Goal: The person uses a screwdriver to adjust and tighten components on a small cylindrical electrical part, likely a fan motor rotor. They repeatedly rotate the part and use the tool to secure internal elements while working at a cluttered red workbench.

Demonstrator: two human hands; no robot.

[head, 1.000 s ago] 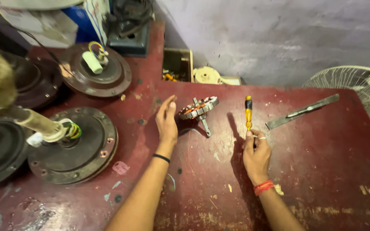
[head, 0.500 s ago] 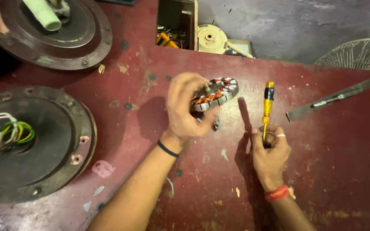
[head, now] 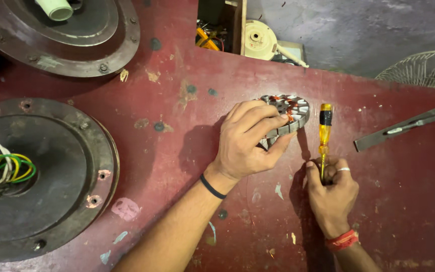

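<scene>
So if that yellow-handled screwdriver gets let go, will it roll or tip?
Probably tips: the screwdriver stands tip-down, steadied only by the right hand. Its rounded handle would likely roll on the flat red table. It looks stiff and light.

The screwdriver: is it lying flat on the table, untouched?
No, the right hand grips the yellow screwdriver upright by its shaft.

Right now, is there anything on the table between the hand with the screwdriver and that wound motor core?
Nothing visible does. The right hand holds the yellow screwdriver upright just beside the motor core, which the left hand grips; only bare red table lies between them.
</scene>
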